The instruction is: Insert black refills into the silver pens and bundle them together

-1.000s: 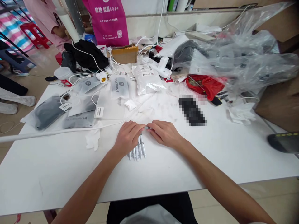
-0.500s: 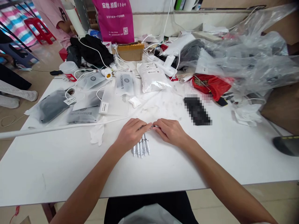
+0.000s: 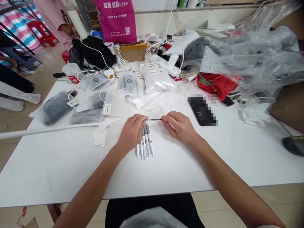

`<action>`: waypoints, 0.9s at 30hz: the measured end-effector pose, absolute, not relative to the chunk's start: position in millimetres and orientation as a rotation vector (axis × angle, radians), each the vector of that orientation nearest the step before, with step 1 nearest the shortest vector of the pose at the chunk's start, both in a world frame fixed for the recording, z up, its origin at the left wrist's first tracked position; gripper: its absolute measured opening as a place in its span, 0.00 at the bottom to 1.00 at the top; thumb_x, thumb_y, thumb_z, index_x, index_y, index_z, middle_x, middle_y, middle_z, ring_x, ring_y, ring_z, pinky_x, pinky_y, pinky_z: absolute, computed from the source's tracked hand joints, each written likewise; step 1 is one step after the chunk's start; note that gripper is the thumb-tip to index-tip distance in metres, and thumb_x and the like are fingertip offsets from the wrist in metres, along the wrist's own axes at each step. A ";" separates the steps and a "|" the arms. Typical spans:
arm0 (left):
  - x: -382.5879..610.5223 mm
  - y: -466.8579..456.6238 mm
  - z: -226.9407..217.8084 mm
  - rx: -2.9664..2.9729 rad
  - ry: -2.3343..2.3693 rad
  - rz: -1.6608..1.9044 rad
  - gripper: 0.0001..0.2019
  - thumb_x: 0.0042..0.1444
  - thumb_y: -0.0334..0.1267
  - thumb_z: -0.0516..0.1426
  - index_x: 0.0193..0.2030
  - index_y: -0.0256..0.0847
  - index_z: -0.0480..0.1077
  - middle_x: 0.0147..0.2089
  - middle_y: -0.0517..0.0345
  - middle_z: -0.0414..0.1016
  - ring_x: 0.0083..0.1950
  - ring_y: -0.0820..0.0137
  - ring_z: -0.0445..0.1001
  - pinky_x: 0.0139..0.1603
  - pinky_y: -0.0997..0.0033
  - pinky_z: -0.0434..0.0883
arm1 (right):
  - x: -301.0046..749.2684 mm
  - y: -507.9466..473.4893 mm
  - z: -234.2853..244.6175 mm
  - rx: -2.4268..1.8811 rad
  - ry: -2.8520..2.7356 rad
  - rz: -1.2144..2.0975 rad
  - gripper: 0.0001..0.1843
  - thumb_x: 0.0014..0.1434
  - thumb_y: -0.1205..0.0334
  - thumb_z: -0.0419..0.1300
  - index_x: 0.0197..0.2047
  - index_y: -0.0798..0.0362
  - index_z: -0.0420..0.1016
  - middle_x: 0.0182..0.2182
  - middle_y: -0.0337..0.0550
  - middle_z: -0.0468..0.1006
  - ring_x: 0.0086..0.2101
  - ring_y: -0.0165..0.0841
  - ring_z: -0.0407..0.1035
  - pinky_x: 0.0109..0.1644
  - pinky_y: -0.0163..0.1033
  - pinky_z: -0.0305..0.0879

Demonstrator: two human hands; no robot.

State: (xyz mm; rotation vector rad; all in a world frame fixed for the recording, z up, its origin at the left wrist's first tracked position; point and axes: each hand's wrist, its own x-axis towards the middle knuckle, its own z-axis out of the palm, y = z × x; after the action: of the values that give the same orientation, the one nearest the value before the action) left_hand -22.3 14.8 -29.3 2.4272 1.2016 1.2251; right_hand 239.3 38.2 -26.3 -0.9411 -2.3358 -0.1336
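Note:
A thin dark rod that looks like a pen refill (image 3: 155,119) stretches level between my two hands, above the tabletop. My left hand (image 3: 133,131) pinches its left end between thumb and fingers. At the other end, the fingertips of my right hand (image 3: 178,127) are closed on it. Just below, several white pens with grey grips (image 3: 145,142) lie side by side on the white table (image 3: 190,167). The left hand partly covers the pens on their left side.
Packaged pouches (image 3: 87,115) and a white cable (image 3: 59,129) lie to the left. A white plastic parcel (image 3: 156,77) sits ahead. On the right are a blurred black phone-like object (image 3: 201,110), a red bag (image 3: 218,84) and clear plastic sheeting (image 3: 249,60). A person (image 3: 53,19) is at upper left.
My hands have moved apart and slightly away from me, so the dark rod now shows between them. More of the pens' grey grips is uncovered.

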 end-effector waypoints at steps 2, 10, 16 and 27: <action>-22.2 14.6 -28.2 2.415 1.196 1.234 0.15 0.78 0.29 0.47 0.62 0.42 0.71 0.54 0.48 0.80 0.54 0.63 0.79 0.56 0.60 0.75 | 240.8 39.0 -25.5 -0.941 -2.330 -0.135 0.07 0.77 0.65 0.56 0.50 0.51 0.75 0.38 0.46 0.81 0.35 0.37 0.71 0.40 0.44 0.63; -21.7 12.8 -27.9 2.338 1.155 1.263 0.16 0.77 0.28 0.47 0.62 0.42 0.70 0.53 0.48 0.77 0.53 0.63 0.77 0.55 0.60 0.74 | 246.2 42.6 -27.6 -0.920 -2.313 -0.136 0.06 0.75 0.68 0.58 0.52 0.50 0.74 0.39 0.45 0.81 0.35 0.36 0.71 0.39 0.43 0.63; -20.5 14.6 -28.6 2.436 1.175 1.243 0.09 0.76 0.33 0.56 0.58 0.42 0.74 0.48 0.51 0.76 0.46 0.66 0.76 0.50 0.63 0.73 | 242.5 40.2 -25.2 -0.868 -2.338 -0.141 0.07 0.73 0.69 0.59 0.51 0.50 0.75 0.38 0.43 0.80 0.34 0.35 0.69 0.38 0.43 0.62; -21.3 19.1 -29.3 2.464 1.205 1.345 0.05 0.75 0.32 0.57 0.51 0.42 0.75 0.42 0.55 0.79 0.44 0.68 0.77 0.49 0.64 0.73 | 247.0 42.0 -19.6 -0.864 -2.317 -0.177 0.06 0.73 0.70 0.60 0.50 0.51 0.75 0.36 0.43 0.78 0.33 0.35 0.66 0.38 0.43 0.60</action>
State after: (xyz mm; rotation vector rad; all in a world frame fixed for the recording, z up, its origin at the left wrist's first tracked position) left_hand -21.3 19.1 -29.3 2.4635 1.2051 1.3451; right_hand 247.0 42.0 -19.6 -0.8638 -2.3168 -0.1772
